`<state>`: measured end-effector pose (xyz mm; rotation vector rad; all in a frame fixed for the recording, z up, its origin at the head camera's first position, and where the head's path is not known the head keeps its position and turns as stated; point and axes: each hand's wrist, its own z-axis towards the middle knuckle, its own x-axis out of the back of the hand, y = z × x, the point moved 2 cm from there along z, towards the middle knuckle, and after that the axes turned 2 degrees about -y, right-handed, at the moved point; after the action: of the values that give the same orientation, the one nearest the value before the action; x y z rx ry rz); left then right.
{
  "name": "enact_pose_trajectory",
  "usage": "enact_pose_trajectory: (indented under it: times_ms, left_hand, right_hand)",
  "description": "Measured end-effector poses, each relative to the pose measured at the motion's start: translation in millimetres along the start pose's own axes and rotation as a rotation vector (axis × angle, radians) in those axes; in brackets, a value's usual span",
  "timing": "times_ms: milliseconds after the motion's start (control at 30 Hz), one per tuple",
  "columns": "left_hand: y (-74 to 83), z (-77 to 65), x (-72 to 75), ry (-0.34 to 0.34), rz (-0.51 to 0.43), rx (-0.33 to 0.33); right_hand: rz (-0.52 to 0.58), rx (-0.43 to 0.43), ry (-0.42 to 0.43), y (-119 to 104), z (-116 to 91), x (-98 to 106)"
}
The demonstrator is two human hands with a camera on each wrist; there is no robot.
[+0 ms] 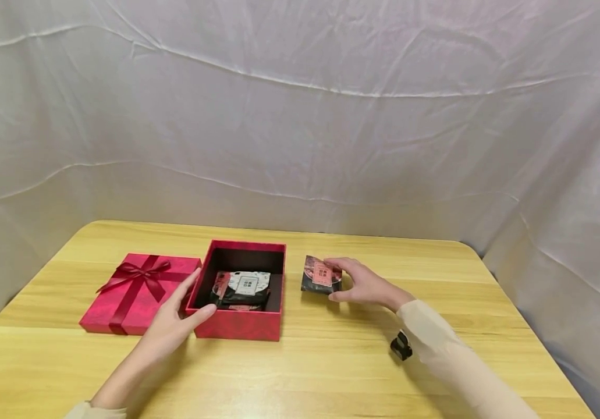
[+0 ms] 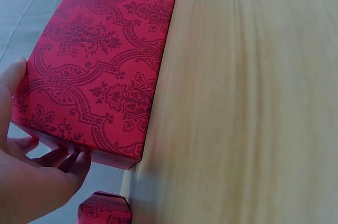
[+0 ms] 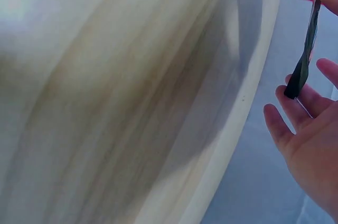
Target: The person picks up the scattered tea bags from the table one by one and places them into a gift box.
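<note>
A lidless red patterned gift box (image 1: 238, 325) stands left of centre, its dark inside holding a few flat packets (image 1: 248, 285), the top one black and white. My left hand (image 1: 171, 323) is spread at the box's near left corner, thumb across the front rim, fingers along the left side; in the left wrist view its fingertips (image 2: 82, 163) touch that side. To the right of the box, my right hand (image 1: 362, 283) pinches a black packet with a red label (image 1: 322, 273) by its right edge. In the right wrist view the packet (image 3: 303, 65) appears edge-on between thumb and fingers.
The red box lid (image 1: 139, 294), tied with a dark red ribbon bow, lies left of the box. A small black object (image 1: 401, 345) lies on the wooden table (image 1: 326, 372) near the right forearm. Pale cloth (image 1: 300, 134) hangs behind the table.
</note>
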<state>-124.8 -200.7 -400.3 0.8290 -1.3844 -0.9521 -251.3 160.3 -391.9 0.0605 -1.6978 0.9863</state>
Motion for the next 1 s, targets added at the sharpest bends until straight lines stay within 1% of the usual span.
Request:
enact_pose_trajectory:
  times_ms: [133,333,500,767,1000]
  left_hand:
    - [-0.1,-0.2,-0.4,0.004,0.004,-0.001]
    - [-0.8,0.6,-0.4,0.006,-0.006,-0.001]
    - [-0.4,0.5,0.1,0.005,-0.008,0.003]
    - [0.5,0.6,-0.8,0.009,-0.023,-0.003]
    - [0.7,-0.3,-0.1,0.008,-0.012,0.003]
  right_hand:
    - [0.002,0.012,-0.010,-7,-7,1]
    - [0.006,0.055,-0.024,-18,-17,2]
    - [-0.003,0.078,-0.022,-27,-24,4]
    - [-0.013,0.095,-0.022,-38,-35,12]
    - [-0.040,0.117,-0.019,-49,-43,20]
